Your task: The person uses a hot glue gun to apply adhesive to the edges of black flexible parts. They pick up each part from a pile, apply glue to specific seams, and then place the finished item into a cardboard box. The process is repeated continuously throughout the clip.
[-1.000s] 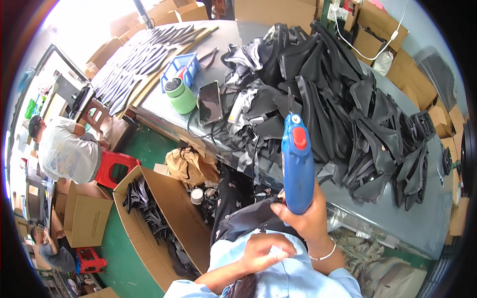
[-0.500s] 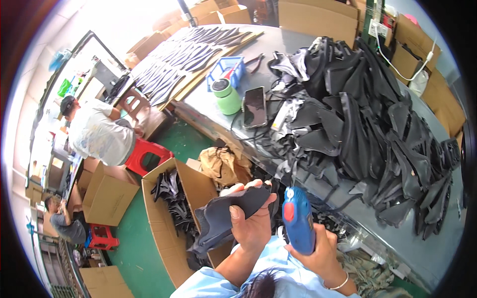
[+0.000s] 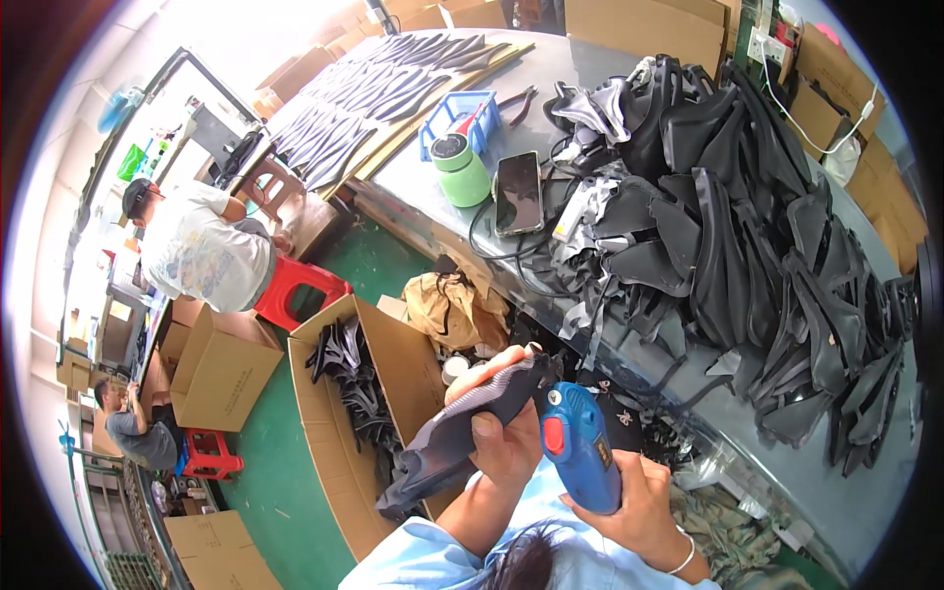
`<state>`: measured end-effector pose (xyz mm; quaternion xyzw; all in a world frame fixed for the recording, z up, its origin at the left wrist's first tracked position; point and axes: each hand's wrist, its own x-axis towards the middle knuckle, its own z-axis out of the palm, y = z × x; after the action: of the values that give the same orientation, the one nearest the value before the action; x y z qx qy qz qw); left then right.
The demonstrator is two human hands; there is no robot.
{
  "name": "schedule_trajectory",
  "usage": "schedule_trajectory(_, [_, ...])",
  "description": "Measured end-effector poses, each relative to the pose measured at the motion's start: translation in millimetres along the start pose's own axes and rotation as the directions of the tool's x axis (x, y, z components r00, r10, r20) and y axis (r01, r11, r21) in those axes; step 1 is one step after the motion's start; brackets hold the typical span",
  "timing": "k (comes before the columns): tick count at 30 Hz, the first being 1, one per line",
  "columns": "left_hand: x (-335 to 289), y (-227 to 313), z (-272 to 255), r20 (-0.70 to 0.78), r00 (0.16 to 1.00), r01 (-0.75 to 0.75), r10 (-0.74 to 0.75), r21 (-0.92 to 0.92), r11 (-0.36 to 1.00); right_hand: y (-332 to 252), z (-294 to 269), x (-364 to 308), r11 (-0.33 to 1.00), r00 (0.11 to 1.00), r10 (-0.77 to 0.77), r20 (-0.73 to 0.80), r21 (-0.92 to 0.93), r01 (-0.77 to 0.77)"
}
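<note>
My left hand grips a dark, curved, moulded piece with a ribbed fabric face, its thumb on the near side and the fingers behind. The piece is tilted above an open cardboard box holding similar dark pieces. Wrapped round a blue handheld power tool with a red button is my right hand. The tool points up and away, its head close to the right end of the piece. From this view I cannot tell whether the two touch.
A large heap of black moulded pieces covers the grey table. A phone, green bottle, blue basket and pliers lie beyond. Two people sit at the left, one on a red stool.
The held piece has turned so more of its ribbed face shows. The blue tool has tilted left toward it. The whole view has shifted slightly.
</note>
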<state>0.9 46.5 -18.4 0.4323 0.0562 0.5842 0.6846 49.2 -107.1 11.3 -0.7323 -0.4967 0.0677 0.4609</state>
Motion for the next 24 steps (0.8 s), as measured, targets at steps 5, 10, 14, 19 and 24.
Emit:
schedule_trajectory(5, [9,11,-8,0.146,0.987,0.072,-0.072,0.009,0.997,2,-3,0,0.999,1.0,-0.011,0.01,-0.03,0.011])
schedule_trajectory(10, [24,22,-3,0.203,0.965,0.165,-0.169,0.037,0.986,7,-6,-4,0.996,1.0,-0.015,0.005,-0.085,0.015])
schedule_trajectory(14, [32,42,-2,0.163,0.934,0.316,-0.319,0.045,0.948,8,-9,2,0.981,0.997,-0.081,0.009,-0.175,0.081])
schedule_trajectory(19, [43,48,6,0.212,0.899,0.346,-0.384,0.196,0.918,10,-9,0,0.979,0.997,-0.076,0.011,-0.191,0.077])
schedule_trajectory(24, [39,47,1,0.169,0.903,0.288,-0.395,0.444,0.848,11,-9,0,0.987,0.999,-0.047,0.013,-0.154,0.048])
